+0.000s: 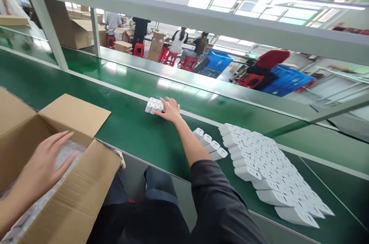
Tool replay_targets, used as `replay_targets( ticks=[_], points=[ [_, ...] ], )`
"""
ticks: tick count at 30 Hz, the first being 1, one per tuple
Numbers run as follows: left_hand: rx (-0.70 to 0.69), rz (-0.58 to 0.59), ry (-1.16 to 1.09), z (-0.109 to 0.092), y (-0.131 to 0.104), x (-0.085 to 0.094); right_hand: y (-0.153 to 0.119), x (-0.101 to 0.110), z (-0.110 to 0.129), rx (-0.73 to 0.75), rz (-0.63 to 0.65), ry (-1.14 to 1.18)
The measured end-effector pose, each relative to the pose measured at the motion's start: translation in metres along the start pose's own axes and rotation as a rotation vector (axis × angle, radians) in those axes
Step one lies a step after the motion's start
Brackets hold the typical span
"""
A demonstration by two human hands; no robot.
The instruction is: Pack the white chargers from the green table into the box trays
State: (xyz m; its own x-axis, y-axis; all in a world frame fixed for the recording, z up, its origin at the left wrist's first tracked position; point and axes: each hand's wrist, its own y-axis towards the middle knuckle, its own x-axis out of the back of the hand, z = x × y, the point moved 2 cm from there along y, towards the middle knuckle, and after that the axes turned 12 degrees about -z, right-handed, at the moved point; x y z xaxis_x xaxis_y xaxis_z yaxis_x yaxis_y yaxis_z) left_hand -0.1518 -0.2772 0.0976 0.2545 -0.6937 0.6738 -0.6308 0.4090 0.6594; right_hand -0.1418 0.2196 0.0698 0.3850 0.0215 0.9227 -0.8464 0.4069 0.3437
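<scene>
On the green bench top point(129, 132), a small cluster of white charger-like blocks point(152, 106) stands upright near the middle. My right hand point(170, 110) rests against the right side of this cluster, its fingers spread partly round the blocks. My left hand point(52, 157) is over the open cardboard box point(75, 115) at the left, fingers apart, with nothing visible in it. Clear plastic-wrapped items point(69, 151) lie inside the box beneath it. To the right of my right forearm is a short row of similar white blocks point(211, 145).
A large group of white blocks point(268, 167) covers the right part of the bench. White frame posts point(47, 25) and a crossbar stand beyond it. In the background are seated people, red stools point(138, 50), blue crates point(217, 61) and another cardboard box point(86, 32).
</scene>
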Motion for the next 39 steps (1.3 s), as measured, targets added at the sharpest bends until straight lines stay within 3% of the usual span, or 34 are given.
replay_targets(
  ticks=[2, 4, 7, 9, 12, 14, 17, 25, 31, 33, 36, 39],
  points=[
    [-0.096, 0.125, -0.117, -0.029, 0.057, -0.066, 0.023, 0.001, -0.009, -0.015, 0.132, -0.009],
    [-0.126, 0.248, -0.264, -0.061, 0.115, -0.146, 0.04, -0.001, -0.011, -0.024, 0.199, 0.005],
    [-0.004, 0.405, -0.429, -0.1, 0.177, -0.257, 0.05, -0.009, -0.01, -0.01, 0.215, 0.012],
    [0.006, 0.456, -0.468, -0.116, 0.198, -0.307, 0.048, -0.013, -0.009, 0.007, 0.209, 0.01],
    [-0.003, 0.511, -0.516, -0.121, 0.202, -0.346, 0.039, -0.014, -0.008, 0.026, 0.189, 0.009],
    [-0.015, 0.527, -0.543, -0.118, 0.194, -0.351, 0.03, -0.01, -0.006, 0.028, 0.176, 0.013],
    [-0.052, 0.54, -0.583, -0.111, 0.171, -0.339, 0.003, -0.003, 0.002, 0.026, 0.156, 0.023],
    [-0.108, 0.502, -0.677, -0.125, 0.075, -0.259, -0.107, 0.019, 0.04, 0.017, 0.047, 0.092],
    [-0.064, 0.468, -0.658, -0.134, 0.049, -0.226, -0.132, 0.036, 0.047, 0.019, 0.052, 0.155],
    [-0.053, 0.454, -0.662, -0.133, 0.048, -0.221, -0.133, 0.046, 0.037, 0.039, -0.037, 0.258],
    [-0.009, 0.408, -0.667, -0.129, 0.047, -0.216, -0.143, 0.058, 0.021, 0.046, -0.314, 0.432],
    [-0.001, 0.338, -0.657, -0.126, 0.045, -0.215, -0.164, 0.054, 0.016, 0.041, -0.565, 0.455]
  ],
)
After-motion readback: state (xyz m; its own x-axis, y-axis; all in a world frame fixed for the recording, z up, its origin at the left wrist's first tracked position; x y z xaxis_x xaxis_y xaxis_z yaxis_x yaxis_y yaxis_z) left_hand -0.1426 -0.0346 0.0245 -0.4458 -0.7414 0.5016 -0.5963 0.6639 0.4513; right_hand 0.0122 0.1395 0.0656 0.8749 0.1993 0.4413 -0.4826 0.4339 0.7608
